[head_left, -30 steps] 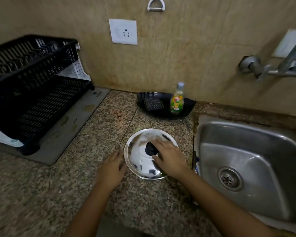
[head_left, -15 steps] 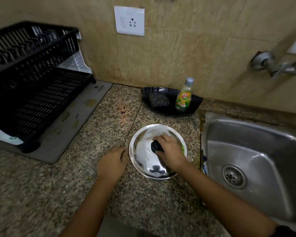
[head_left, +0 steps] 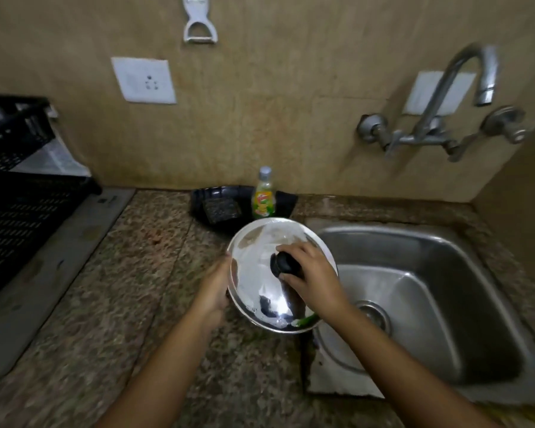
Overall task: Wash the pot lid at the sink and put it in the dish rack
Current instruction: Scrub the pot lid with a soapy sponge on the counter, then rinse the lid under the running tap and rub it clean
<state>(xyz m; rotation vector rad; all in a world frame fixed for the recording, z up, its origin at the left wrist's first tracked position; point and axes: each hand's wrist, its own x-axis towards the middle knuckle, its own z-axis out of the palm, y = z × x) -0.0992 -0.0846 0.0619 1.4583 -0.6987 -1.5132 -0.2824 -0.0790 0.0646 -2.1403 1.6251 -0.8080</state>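
Observation:
The steel pot lid (head_left: 257, 273) with a black knob (head_left: 283, 264) is lifted off the granite counter and tilted, at the left edge of the steel sink (head_left: 430, 273). My right hand (head_left: 312, 273) grips the knob. My left hand (head_left: 213, 288) holds the lid's left rim, its fingers partly hidden behind the lid. A bit of green shows at the lid's lower right edge. The black dish rack (head_left: 19, 193) stands at the far left on a grey mat.
A black tray (head_left: 284, 202) against the wall holds a scrub pad (head_left: 221, 208) and a dish soap bottle (head_left: 263, 196). The tap (head_left: 464, 75) juts from the wall above the sink. A socket (head_left: 144, 80) and a wall hook (head_left: 200, 21) are on the tiles.
The lid has been picked up from the counter and moved right toward the sink. My left hand went from the counter to the lid's rim. The view shifted right.

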